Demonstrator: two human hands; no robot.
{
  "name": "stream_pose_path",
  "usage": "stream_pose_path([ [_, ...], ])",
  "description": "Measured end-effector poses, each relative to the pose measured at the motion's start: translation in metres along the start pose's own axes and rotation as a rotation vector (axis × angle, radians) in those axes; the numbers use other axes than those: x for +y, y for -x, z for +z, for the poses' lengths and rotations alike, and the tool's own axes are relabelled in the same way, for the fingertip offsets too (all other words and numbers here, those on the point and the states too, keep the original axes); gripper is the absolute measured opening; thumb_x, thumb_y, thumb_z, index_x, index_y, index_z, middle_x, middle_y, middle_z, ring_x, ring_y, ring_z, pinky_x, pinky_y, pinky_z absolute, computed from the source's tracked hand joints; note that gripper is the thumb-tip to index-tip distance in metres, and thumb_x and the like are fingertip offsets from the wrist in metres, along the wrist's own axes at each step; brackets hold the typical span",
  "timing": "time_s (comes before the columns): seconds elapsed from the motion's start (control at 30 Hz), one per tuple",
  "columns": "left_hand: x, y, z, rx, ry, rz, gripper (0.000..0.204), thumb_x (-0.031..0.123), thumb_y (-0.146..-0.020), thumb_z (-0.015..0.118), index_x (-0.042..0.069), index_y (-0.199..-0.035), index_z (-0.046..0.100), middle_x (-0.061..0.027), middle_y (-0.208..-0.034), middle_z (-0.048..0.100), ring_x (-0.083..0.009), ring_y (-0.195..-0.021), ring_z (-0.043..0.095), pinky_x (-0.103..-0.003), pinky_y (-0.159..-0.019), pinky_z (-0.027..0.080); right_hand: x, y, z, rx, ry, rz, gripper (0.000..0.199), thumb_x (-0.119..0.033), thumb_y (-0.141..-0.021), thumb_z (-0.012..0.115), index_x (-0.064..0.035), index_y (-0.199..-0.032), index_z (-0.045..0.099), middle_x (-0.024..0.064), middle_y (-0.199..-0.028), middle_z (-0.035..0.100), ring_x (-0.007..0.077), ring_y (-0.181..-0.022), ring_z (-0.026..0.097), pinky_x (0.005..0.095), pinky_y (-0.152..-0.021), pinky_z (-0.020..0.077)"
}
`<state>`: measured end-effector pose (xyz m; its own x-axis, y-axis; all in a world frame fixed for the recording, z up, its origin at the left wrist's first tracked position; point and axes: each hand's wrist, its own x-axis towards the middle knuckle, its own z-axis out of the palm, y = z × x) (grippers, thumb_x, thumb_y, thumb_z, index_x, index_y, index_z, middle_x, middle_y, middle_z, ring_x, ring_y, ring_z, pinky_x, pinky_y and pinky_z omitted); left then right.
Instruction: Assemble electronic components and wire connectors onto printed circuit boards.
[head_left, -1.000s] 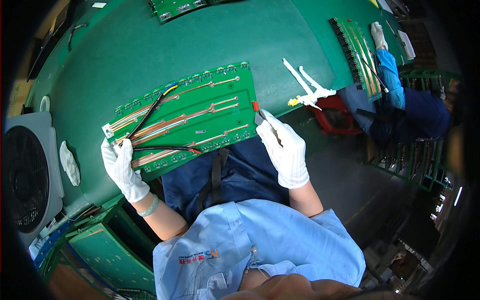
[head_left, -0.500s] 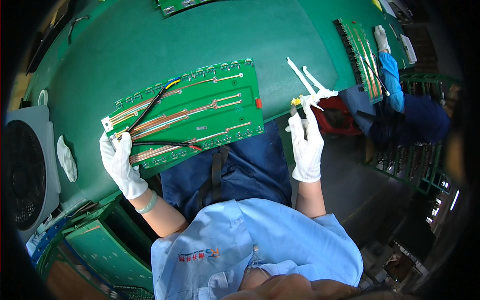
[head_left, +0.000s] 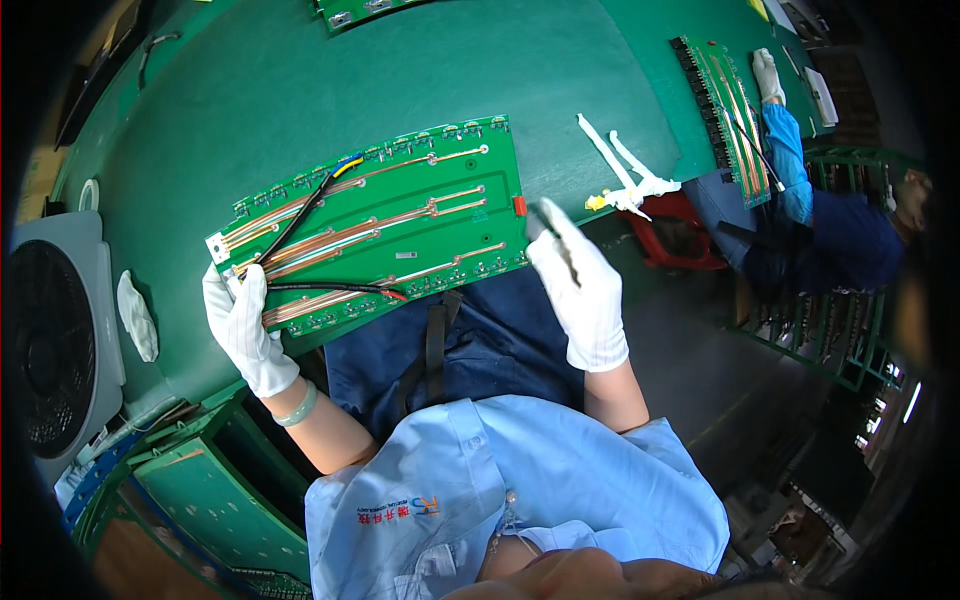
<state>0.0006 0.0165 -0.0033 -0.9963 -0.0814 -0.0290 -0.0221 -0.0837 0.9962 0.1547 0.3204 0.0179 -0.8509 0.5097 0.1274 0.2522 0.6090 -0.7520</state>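
A long green circuit board (head_left: 430,235) with copper-coloured strips lies tilted along the bench's near edge. My left hand (head_left: 240,325), white-gloved, grips its left end, closed near where two black-sleeved cables (head_left: 298,232) start. One cable ends in yellow and blue wires; the other ends in red and black. White-gloved as well, my right hand (head_left: 580,285) is just off the board's right end, beside a small red part (head_left: 519,206). Its fingertips are drawn together around a small greyish thing, too blurred to name.
White strips of cloth with a yellow bit (head_left: 630,190) lie at the bench's right edge. On the left are a loose white glove (head_left: 136,316) and a fan (head_left: 60,330). At right, a co-worker's gloved hand (head_left: 768,76) is beside another board (head_left: 722,120). A red stool (head_left: 672,235) stands below.
My right hand has moved left, from the white strips and yellow bit to the board's right end. My left hand and the board have stayed nearly still.
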Motion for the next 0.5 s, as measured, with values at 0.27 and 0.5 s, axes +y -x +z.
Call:
stream_pose_path([
  [0.27,-0.003,0.001,-0.003,-0.009,-0.046,0.013,0.033,0.002,-0.088,0.060,-0.006,-0.118,0.049,-0.0092,-0.104,0.061,-0.0101,-0.090,0.058,-0.023,-0.081,0.047,0.016,-0.001,-0.015,0.096,-0.145,0.226,0.054,-0.016,-0.085,0.070,-0.0075,-0.135,0.050,0.0053,-0.083,0.063,0.0092,-0.069,0.055,0.0248,-0.066,0.0477],
  [0.5,-0.003,0.000,-0.002,0.000,-0.080,-0.018,0.031,0.003,-0.088,0.061,-0.006,-0.116,0.050,-0.0090,-0.104,0.061,-0.0095,-0.091,0.058,-0.023,-0.082,0.046,0.037,-0.004,-0.032,0.238,-0.343,0.080,0.046,0.008,-0.089,0.055,0.0005,-0.134,0.045,0.0150,-0.127,0.056,0.0203,-0.115,0.055,0.0296,-0.094,0.0444],
])
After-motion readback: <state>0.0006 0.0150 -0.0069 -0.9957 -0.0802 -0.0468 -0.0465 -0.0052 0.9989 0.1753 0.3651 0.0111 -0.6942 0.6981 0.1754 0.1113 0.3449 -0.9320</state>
